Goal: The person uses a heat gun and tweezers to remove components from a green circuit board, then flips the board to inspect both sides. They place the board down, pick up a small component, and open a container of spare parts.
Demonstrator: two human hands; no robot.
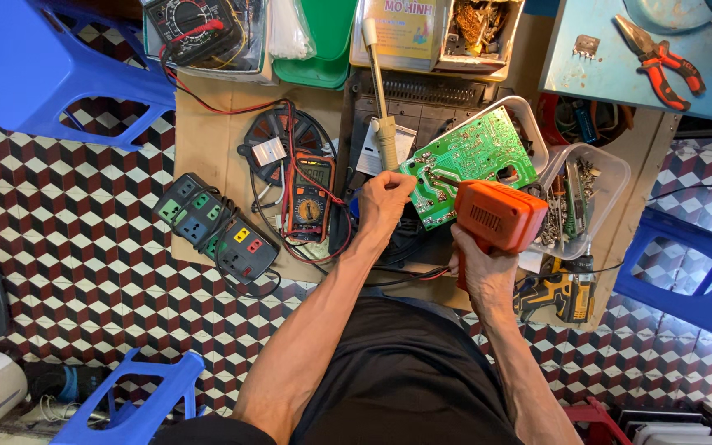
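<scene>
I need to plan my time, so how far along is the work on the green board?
Done: the board lies bare, solder side up, out of any casing. In hand: the right hand holds an orange soldering gun at the board's edge, and the left hand steadies that edge. Left: the multimeter lies unused beside it.

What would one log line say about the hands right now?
left hand: holding edge of green circuit board | right hand: gripping orange pistol-shaped soldering gun, tip at board | nearby: orange multimeter
</scene>
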